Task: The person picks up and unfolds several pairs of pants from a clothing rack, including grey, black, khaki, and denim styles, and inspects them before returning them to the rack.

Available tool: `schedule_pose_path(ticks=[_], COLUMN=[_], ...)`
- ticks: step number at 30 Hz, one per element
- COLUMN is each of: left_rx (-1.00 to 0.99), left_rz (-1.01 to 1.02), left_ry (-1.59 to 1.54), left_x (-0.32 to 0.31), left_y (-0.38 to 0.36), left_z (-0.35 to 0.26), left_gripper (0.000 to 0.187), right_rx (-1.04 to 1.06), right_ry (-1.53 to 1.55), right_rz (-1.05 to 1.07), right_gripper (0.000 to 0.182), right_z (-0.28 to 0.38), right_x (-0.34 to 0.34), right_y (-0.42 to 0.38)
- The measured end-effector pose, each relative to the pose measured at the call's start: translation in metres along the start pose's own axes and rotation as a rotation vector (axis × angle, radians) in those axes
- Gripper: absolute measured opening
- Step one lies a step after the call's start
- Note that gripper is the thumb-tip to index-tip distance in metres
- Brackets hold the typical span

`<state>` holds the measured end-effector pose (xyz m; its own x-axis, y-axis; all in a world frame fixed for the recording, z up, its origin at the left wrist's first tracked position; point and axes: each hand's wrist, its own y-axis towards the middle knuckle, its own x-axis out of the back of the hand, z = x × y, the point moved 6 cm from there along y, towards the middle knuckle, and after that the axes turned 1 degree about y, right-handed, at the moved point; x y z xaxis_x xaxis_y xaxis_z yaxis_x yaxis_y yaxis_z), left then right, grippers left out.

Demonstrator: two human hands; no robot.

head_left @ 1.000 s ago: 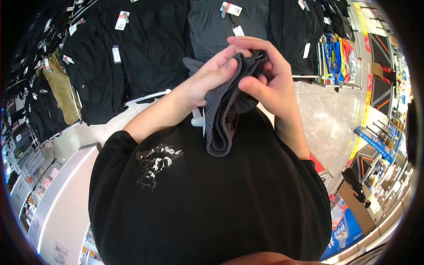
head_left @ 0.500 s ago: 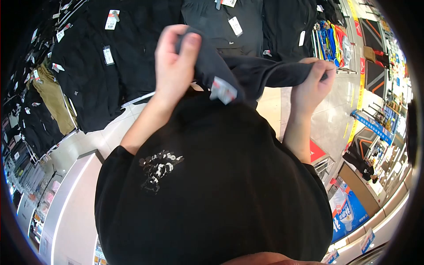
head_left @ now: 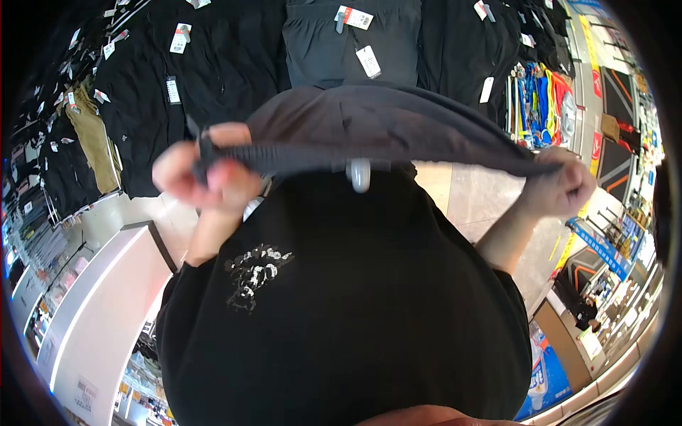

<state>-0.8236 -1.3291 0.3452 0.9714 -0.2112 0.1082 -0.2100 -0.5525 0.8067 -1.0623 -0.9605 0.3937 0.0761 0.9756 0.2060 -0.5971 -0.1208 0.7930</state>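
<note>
A pair of dark grey pants [head_left: 412,117] with a gathered elastic waistband is stretched sideways in front of my chest. My left hand [head_left: 220,181] is closed round one end of the waistband, somewhat blurred by motion. At the opposite end, my right hand [head_left: 558,188] grips the cloth in a fist. A pale grey security tag [head_left: 361,176] hangs from the middle of the band. The lower part of the pants is hidden from view.
Dark pants with white price tags [head_left: 369,62] hang on racks ahead. An olive garment [head_left: 91,138] hangs at the left, and colourful items [head_left: 541,99] hang at the right. A white counter [head_left: 106,312] stands at lower left.
My hands have moved apart and lower, pulling the waistband from a twisted bundle into a wide stretched span. The paper label seen before is out of sight, and the security tag now shows.
</note>
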Motion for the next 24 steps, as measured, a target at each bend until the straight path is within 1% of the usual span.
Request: schedule_pose_path(ticks=[1,3,4,5,7,8,9,10,11,12,13,14,15,16,17,19,20,21,22,24], left_rx=[-0.002,0.109,0.165,0.220,0.285,0.295,0.196,0.264,0.343,0.402,0.410,0.443,0.530,0.496,0.474,0.536,0.576,0.613,0.616,0.662], left_rz=[-0.002,0.085,0.124,0.162,0.237,0.275,0.310,0.362,0.450,0.484,0.511,0.599,0.554,0.590,0.605,0.570,0.547,0.523,0.533,0.518], left_ry=[-0.110,-0.333,-0.447,-0.560,-0.491,-0.307,-0.045,0.002,0.066,0.070,0.103,0.153,0.044,0.095,0.109,0.003,-0.067,-0.140,-0.083,-0.080], left_x=[-0.003,0.002,0.004,0.000,-0.021,-0.039,-0.058,-0.089,-0.116,-0.138,-0.154,-0.173,-0.191,-0.204,-0.214,-0.228,-0.231,-0.233,-0.232,-0.228], left_y=[-0.001,-0.009,-0.014,-0.015,-0.014,-0.005,0.002,0.009,0.015,0.016,0.009,0.014,0.014,0.016,0.018,0.011,0.001,-0.004,-0.010,-0.024], left_z=[-0.016,-0.015,-0.013,-0.012,-0.012,-0.010,0.011,0.023,0.039,0.061,0.098,0.111,0.132,0.143,0.157,0.195,0.217,0.225,0.233,0.239], left_gripper=[0.041,0.038,0.038,0.039,0.042,0.044,0.036,0.032,0.033,0.035,0.034,0.034,0.031,0.028,0.029,0.025,0.024,0.023,0.020,0.019], right_rx=[-0.068,-0.316,-0.400,-0.436,-0.505,-0.496,-0.460,-0.429,-0.428,-0.341,-0.401,-0.388,-0.471,-0.523,-0.487,-0.463,-0.499,-0.533,-0.522,-0.461], right_ry=[0.208,0.451,0.482,0.485,0.494,0.426,0.265,0.148,0.074,0.078,0.116,0.170,0.135,0.256,0.196,0.253,0.261,0.268,0.299,0.195], right_rz=[0.121,0.292,0.338,0.373,0.448,0.479,0.540,0.605,0.707,0.736,0.758,0.757,0.793,0.815,0.775,0.788,0.790,0.790,0.791,0.810], right_gripper=[0.043,0.043,0.043,0.042,0.041,0.034,0.022,0.012,0.014,0.021,0.023,0.025,0.029,0.031,0.023,0.024,0.024,0.024,0.025,0.025], right_z=[0.004,-0.004,-0.007,-0.021,-0.058,-0.088,-0.117,-0.137,-0.156,-0.177,-0.200,-0.223,-0.237,-0.244,-0.253,-0.275,-0.283,-0.289,-0.291,-0.294], right_x=[0.000,0.010,0.008,0.007,0.001,-0.006,-0.021,-0.047,-0.077,-0.105,-0.132,-0.156,-0.176,-0.200,-0.214,-0.238,-0.247,-0.255,-0.260,-0.259], right_y=[0.004,0.011,0.016,0.019,0.024,0.027,0.035,0.044,0.053,0.060,0.064,0.066,0.069,0.073,0.079,0.077,0.073,0.068,0.063,0.058])
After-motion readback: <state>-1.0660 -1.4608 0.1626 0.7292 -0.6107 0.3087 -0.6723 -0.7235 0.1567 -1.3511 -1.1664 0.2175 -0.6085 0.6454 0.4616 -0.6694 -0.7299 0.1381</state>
